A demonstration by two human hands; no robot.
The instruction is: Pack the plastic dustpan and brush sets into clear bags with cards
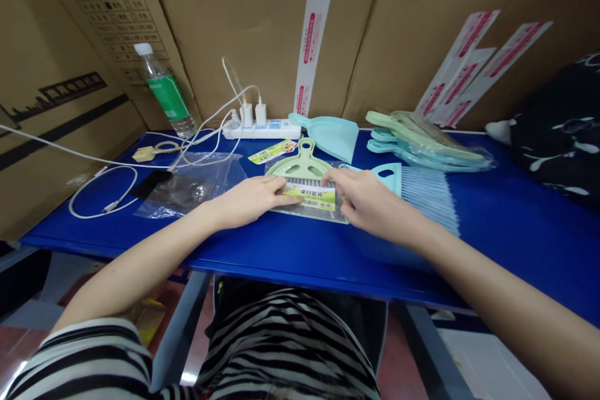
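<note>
A pale green dustpan-and-brush set (307, 167) lies flat in a clear plastic bag on the blue table in front of me. A yellow-green label card (310, 195) lies across its bristles. My left hand (257, 199) holds the left side of the bag, thumb stretched over the card. At the right side, my right hand (363, 198) has its fingers curled onto the bag's edge. Just beyond my right hand lies a light blue brush (424, 194), partly hidden by that hand and forearm. A light blue dustpan (328, 135) rests behind the bagged set.
Several bagged dustpan sets (426, 140) are piled at the back right. Another label card (272, 151) lies near a white power strip (262, 130) with cables. At left are a water bottle (166, 94), a black phone-like object (152, 184) and an unfilled-looking plastic bag (201, 184). Cardboard (253, 31) walls the back.
</note>
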